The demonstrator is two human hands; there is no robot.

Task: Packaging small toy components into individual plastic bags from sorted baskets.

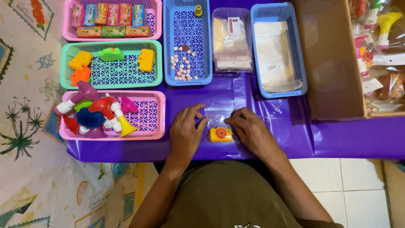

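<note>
A small orange and yellow toy camera (220, 134) lies inside a clear plastic bag (217, 115) on the purple table cover (270, 135), near the front edge. My left hand (185, 133) rests on the bag's left side, fingers curled on its edge beside the toy. My right hand (249, 131) presses on the bag's right side, fingertips touching the plastic just above the toy. Both hands hold the bag flat between them.
A pink basket (149, 116) of toy trumpets sits at left, a green basket (112, 80) with toy cameras behind it, a pink basket (154, 17) of small boxes further back. Two blue baskets (187, 78) (297, 63) hold small candies and clear bags. A cardboard box (333, 59) stands right.
</note>
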